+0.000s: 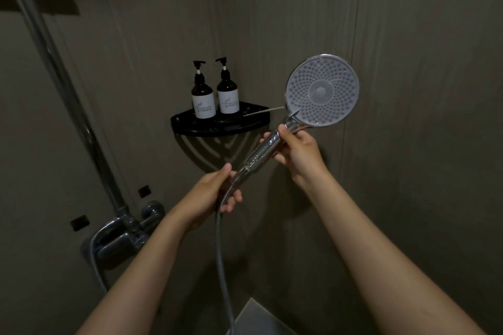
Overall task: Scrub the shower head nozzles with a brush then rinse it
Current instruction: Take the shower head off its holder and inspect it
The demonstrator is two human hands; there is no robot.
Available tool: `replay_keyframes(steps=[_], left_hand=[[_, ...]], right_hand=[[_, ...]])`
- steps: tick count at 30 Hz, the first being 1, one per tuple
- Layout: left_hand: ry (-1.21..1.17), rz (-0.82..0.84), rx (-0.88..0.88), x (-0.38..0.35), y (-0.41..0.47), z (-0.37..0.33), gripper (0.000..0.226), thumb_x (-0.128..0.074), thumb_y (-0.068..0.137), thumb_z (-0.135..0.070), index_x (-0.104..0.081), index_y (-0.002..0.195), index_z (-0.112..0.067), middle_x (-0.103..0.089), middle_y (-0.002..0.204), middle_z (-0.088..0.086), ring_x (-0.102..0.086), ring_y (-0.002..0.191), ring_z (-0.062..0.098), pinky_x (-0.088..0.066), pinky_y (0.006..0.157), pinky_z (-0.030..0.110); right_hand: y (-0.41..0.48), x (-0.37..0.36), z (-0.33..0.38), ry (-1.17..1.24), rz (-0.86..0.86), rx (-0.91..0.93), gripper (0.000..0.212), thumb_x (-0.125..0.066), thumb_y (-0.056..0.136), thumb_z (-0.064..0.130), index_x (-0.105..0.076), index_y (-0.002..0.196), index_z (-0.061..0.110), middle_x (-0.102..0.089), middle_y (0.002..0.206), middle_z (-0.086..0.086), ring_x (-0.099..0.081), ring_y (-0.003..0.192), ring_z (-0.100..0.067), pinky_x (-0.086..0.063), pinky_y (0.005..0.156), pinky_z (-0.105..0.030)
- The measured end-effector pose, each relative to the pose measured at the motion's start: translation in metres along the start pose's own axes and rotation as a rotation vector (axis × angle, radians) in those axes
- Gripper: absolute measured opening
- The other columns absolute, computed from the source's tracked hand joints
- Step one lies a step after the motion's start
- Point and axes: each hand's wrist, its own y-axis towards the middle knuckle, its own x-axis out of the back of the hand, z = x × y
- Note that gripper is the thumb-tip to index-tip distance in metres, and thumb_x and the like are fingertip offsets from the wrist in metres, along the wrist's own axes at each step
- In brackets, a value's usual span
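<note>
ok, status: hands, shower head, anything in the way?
Right hand grips shower head handle high, left hand grips it at the hose end. Nozzles face camera. Both hands occupied; nothing blocking.

I see the shower head (322,90) face pale grey, dotted with concentric rings of nozzles, its handle chrome; hose (221,266) silver. Two bottles (202,95) dark brown, with white labels and black pumps; shelf (217,130) black; wall (408,62) grey-brown, vertically streaked.
</note>
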Motion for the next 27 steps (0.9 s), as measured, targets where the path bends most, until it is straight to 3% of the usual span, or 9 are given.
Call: replay_keyframes(steps=[3, 6, 12, 19, 21, 24, 27], left_hand=[[0.004, 0.023, -0.024, -0.001, -0.010, 0.004, 0.028, -0.042, 0.097, -0.027, -0.050, 0.112, -0.004, -0.060, 0.067, 0.007, -0.047, 0.042, 0.011, -0.030, 0.038, 0.017], [0.022, -0.015, -0.024, -0.003, -0.016, 0.014, 0.010, -0.058, 0.090, -0.012, -0.052, 0.098, -0.014, -0.062, 0.066, -0.002, -0.047, 0.042, 0.008, -0.032, 0.038, 0.015], [-0.014, -0.034, -0.028, -0.013, -0.029, 0.049, 0.016, -0.051, 0.094, -0.011, -0.055, 0.078, -0.014, -0.062, 0.057, -0.003, -0.040, 0.039, 0.002, -0.028, 0.037, 0.011], [0.058, 0.035, 0.046, -0.034, -0.039, 0.069, 0.038, -0.038, 0.100, -0.026, -0.047, 0.065, -0.012, -0.050, 0.046, -0.003, -0.039, 0.035, 0.004, -0.026, 0.036, 0.011], [0.046, 0.063, 0.072, -0.037, -0.042, 0.072, 0.038, -0.038, 0.099, -0.028, -0.051, 0.069, -0.008, -0.054, 0.045, -0.001, -0.039, 0.033, 0.005, -0.026, 0.035, 0.013], [0.003, 0.019, 0.057, -0.038, -0.046, 0.076, 0.015, -0.056, 0.091, -0.022, -0.058, 0.101, -0.011, -0.066, 0.062, 0.001, -0.040, 0.036, 0.007, -0.029, 0.036, 0.015], [0.046, -0.037, 0.014, -0.038, -0.050, 0.077, 0.038, -0.074, 0.076, -0.007, -0.057, 0.107, -0.019, -0.065, 0.069, -0.004, -0.041, 0.040, 0.003, -0.031, 0.037, 0.015]], right_hand=[[-0.013, 0.002, -0.007, 0.013, -0.039, -0.014, 0.008, -0.052, 0.095, 0.017, -0.055, 0.097, 0.010, -0.069, 0.094, -0.014, -0.069, 0.087, -0.025, -0.058, 0.077, -0.037], [-0.030, 0.006, -0.016, 0.031, -0.074, -0.027, 0.011, -0.051, 0.095, 0.018, -0.055, 0.101, 0.009, -0.071, 0.089, -0.010, -0.070, 0.083, -0.022, -0.058, 0.071, -0.033], [-0.067, 0.030, -0.036, 0.095, -0.199, -0.064, 0.009, -0.052, 0.095, 0.016, -0.054, 0.099, 0.009, -0.074, 0.080, -0.005, -0.072, 0.076, -0.016, -0.058, 0.066, -0.030], [-0.097, 0.050, -0.043, 0.076, -0.268, -0.040, 0.014, -0.053, 0.094, 0.016, -0.053, 0.105, 0.007, -0.071, 0.094, -0.012, -0.071, 0.088, -0.021, -0.059, 0.072, -0.031], [-0.102, 0.051, -0.043, 0.031, -0.268, -0.021, 0.012, -0.053, 0.094, 0.016, -0.054, 0.103, 0.007, -0.070, 0.095, -0.013, -0.070, 0.088, -0.023, -0.059, 0.071, -0.031], [-0.107, 0.052, -0.043, 0.013, -0.271, -0.004, 0.007, -0.053, 0.094, 0.015, -0.055, 0.097, 0.009, -0.070, 0.094, -0.013, -0.069, 0.088, -0.025, -0.058, 0.067, -0.028], [-0.111, 0.052, -0.045, 0.021, -0.268, -0.013, 0.012, -0.053, 0.094, 0.015, -0.056, 0.102, 0.006, -0.070, 0.097, -0.015, -0.069, 0.093, -0.026, -0.058, 0.071, -0.030]])
